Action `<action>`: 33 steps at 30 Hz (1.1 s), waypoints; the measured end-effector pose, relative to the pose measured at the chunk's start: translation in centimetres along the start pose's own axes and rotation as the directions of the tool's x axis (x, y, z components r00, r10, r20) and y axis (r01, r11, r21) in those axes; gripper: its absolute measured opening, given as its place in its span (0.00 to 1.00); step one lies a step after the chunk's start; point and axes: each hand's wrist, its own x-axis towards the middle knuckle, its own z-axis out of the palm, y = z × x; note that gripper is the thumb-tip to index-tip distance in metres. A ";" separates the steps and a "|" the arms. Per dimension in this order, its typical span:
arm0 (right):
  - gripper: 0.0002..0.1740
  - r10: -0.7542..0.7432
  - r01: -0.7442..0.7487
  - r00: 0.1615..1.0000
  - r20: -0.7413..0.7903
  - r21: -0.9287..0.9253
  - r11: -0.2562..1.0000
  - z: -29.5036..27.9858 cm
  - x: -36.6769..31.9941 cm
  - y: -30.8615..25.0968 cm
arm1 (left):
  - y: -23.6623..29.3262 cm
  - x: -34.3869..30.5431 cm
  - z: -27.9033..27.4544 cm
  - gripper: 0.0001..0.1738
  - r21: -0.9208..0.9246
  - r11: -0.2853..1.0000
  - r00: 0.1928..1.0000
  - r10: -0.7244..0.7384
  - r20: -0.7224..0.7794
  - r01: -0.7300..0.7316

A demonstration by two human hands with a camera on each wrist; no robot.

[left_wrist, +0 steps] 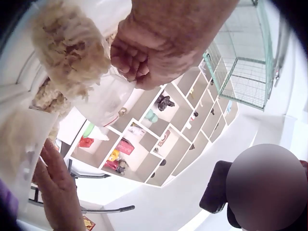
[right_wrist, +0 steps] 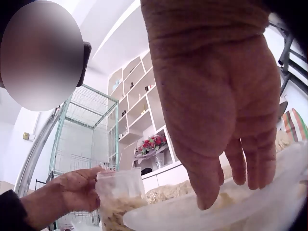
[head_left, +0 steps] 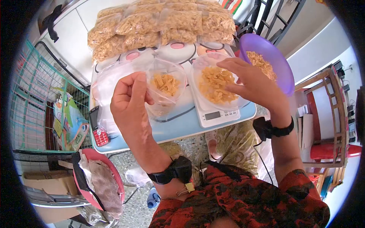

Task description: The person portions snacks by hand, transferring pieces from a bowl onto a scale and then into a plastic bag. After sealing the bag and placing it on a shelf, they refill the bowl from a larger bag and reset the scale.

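The scale is showing a display and small marks by its buttons, too small for reading. The phone is showing a red keypad, its signs also not readable.

The surface is having a pale blue near edge and a cartoon pattern with pink cheeks. At its far side, filled bags are lying in rows. The purple basin, holding more pieces, is standing at the far right. In the room, a green wire cage is standing on the left, and a white shelf unit is carrying small objects in its compartments.

The left grip is pinching the clear bag at its mouth; yellowish pieces are lying inside. The right grip is standing wide, thumb apart from fingers, over the clear bowl; whether it is touching the pieces there, I cannot tell. This bowl is resting on the scale, which is sitting close to the near edge. Between the bag and the scale, a narrow strip is running, with a dark cable crossing. The phone is lying by the near left corner.
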 end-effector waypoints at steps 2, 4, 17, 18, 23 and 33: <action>0.29 0.010 -0.010 0.999 0.030 -0.022 1.000 0.4 0.8 -0.3 | -0.1 0.0 0.3 0.10 -0.047 0.999 1.000 0.020 0.004 -0.020; 0.28 -0.005 0.008 0.999 0.037 -0.065 0.998 1.2 1.7 0.0 | -0.2 0.0 0.6 0.10 -0.044 0.999 1.000 0.003 0.010 -0.002; 0.14 -0.012 0.010 0.999 0.050 0.036 0.999 3.3 3.6 2.1 | -0.5 0.2 0.7 0.11 -0.034 0.999 0.999 0.000 0.036 0.002; 0.13 0.023 -0.025 1.000 0.020 0.096 0.995 2.7 3.4 1.8 | -0.4 0.2 0.6 0.11 -0.032 0.999 0.999 0.006 0.037 -0.005; 0.12 0.228 -0.169 0.972 -0.059 0.498 0.851 1.5 2.8 1.8 | -0.2 0.1 0.4 0.11 -0.060 0.998 0.999 0.014 0.038 -0.012; 0.16 0.430 -0.252 0.882 0.196 0.965 0.078 1.3 2.5 2.2 | -0.8 0.2 1.2 0.09 -0.112 0.985 0.985 -0.118 0.127 0.133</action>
